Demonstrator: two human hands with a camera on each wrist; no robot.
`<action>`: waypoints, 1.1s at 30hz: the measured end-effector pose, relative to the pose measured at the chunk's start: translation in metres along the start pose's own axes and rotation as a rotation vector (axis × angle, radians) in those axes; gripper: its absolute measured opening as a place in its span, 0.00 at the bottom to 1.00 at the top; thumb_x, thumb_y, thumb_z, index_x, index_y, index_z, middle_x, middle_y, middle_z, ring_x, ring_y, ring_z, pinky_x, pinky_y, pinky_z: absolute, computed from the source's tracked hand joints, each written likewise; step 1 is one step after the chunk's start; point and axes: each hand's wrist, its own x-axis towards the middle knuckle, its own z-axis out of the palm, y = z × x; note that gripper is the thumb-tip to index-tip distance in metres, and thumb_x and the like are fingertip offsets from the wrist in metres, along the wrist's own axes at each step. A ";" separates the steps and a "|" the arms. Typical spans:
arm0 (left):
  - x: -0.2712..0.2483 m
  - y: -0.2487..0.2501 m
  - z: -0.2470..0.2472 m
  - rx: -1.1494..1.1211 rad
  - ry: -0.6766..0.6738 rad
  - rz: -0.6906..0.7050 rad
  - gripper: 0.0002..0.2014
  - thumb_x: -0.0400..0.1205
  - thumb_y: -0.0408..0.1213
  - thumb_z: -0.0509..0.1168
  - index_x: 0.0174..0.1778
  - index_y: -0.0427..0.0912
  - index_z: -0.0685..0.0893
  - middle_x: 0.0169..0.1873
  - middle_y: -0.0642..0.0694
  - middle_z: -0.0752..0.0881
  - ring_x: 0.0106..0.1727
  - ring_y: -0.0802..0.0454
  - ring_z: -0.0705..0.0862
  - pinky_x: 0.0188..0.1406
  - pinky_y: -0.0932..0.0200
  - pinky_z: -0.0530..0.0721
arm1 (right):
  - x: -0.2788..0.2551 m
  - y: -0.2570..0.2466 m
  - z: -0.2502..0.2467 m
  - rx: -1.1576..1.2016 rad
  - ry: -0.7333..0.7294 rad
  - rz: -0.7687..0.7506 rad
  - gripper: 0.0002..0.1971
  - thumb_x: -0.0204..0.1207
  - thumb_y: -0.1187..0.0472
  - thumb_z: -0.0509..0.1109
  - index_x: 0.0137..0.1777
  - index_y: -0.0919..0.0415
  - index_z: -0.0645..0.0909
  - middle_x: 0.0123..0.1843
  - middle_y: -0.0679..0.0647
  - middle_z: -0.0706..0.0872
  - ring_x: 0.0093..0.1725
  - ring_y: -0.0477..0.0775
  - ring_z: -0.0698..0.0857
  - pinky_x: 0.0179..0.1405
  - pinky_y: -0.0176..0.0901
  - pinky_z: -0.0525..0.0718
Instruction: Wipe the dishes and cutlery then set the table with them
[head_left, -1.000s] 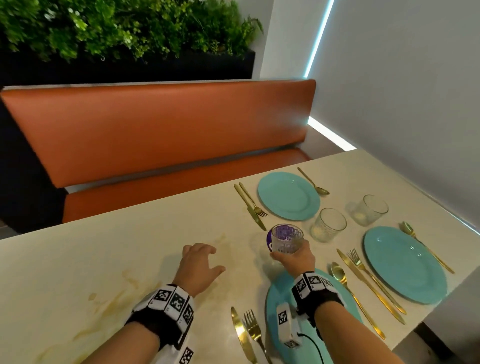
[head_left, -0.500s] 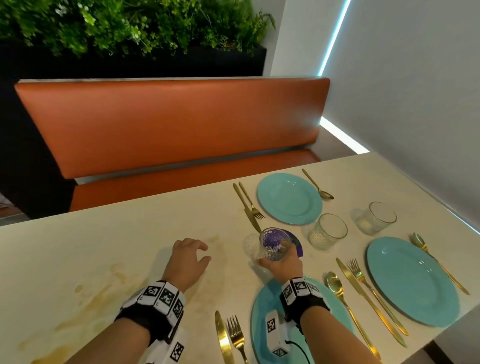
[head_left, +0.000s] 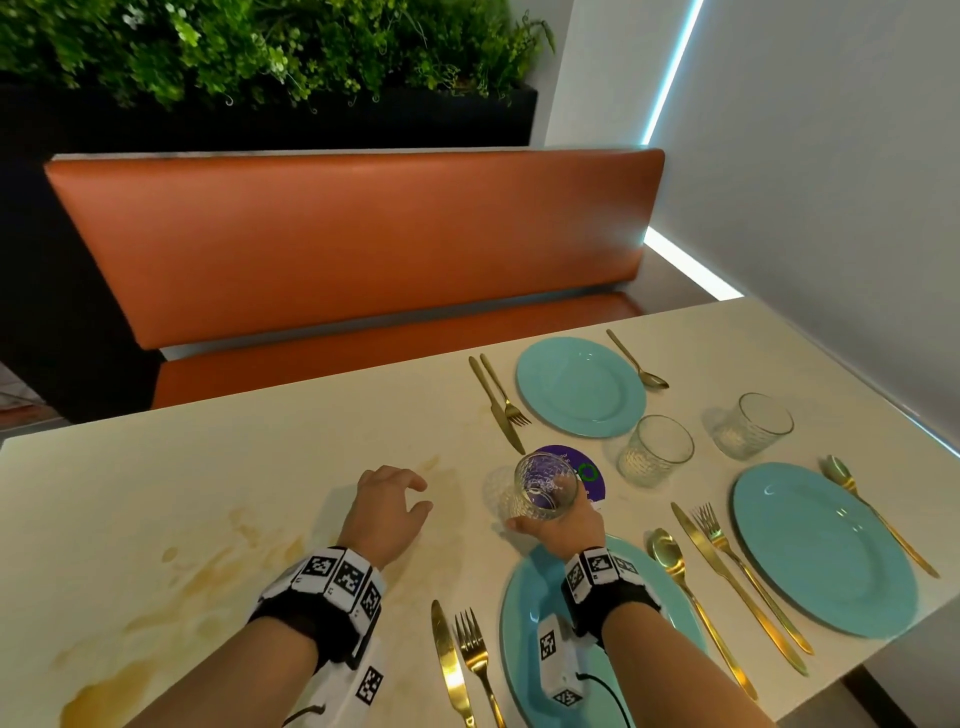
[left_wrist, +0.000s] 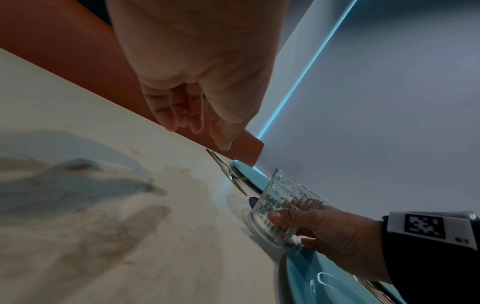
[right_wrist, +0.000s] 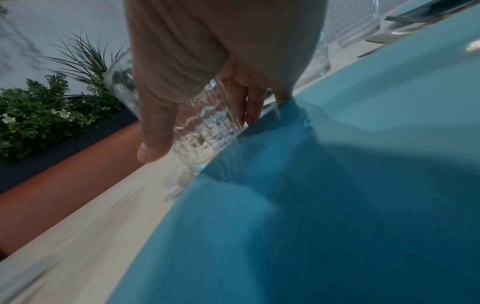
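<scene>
The glass (head_left: 545, 486) is in the right hand (head_left: 563, 530), tilted a bit, just past the far rim of the nearest teal plate (head_left: 524, 649) and in front of a purple disc (head_left: 584, 470) lying on the counter (head_left: 234, 499). From the head view the left hand (head_left: 387, 512) sits to the left over bare counter, its fingers loosely curled and holding nothing. Pretty crowded around there: a gold knife and fork (head_left: 498, 402) beside the far teal plate (head_left: 581, 387), two more glasses, one (head_left: 655, 451) just right of the disc and another (head_left: 753, 426) further right, plus a third teal plate (head_left: 826, 551) with gold cutlery on both sides. Yellowish stains (head_left: 171, 587) spread over the left part of the counter.

Left wrist view: the thumb and fingers (left_wrist: 281, 218) wrap the glass (left_wrist: 284, 207) low down, its base close to the counter right at the plate's edge; can't tell if it's touching. The left hand's own fingers (left_wrist: 179, 115) hang relaxed above the counter.

Right wrist view: thumb (right_wrist: 155, 131) on one side of the patterned glass (right_wrist: 205, 127), the other fingers on the far side, teal plate (right_wrist: 337, 205) filling the foreground.
</scene>
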 end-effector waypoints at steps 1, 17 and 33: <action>-0.001 -0.001 0.000 0.000 0.001 -0.003 0.13 0.82 0.41 0.65 0.62 0.45 0.82 0.64 0.47 0.79 0.71 0.49 0.69 0.68 0.59 0.69 | 0.000 0.001 0.001 -0.002 0.001 -0.002 0.54 0.54 0.48 0.84 0.78 0.58 0.60 0.73 0.56 0.77 0.72 0.58 0.75 0.72 0.47 0.72; -0.009 -0.010 0.000 0.024 -0.015 -0.040 0.14 0.82 0.41 0.65 0.62 0.45 0.81 0.66 0.46 0.78 0.71 0.48 0.69 0.68 0.60 0.68 | 0.006 0.014 0.007 -0.070 0.020 -0.024 0.55 0.52 0.39 0.82 0.78 0.55 0.61 0.73 0.55 0.77 0.77 0.62 0.68 0.82 0.60 0.51; -0.046 -0.007 0.004 0.025 -0.147 -0.001 0.16 0.82 0.41 0.65 0.65 0.43 0.80 0.67 0.44 0.78 0.71 0.46 0.69 0.68 0.58 0.68 | -0.049 0.030 -0.010 0.013 0.064 -0.026 0.60 0.54 0.50 0.85 0.81 0.60 0.50 0.79 0.61 0.68 0.79 0.62 0.65 0.78 0.59 0.66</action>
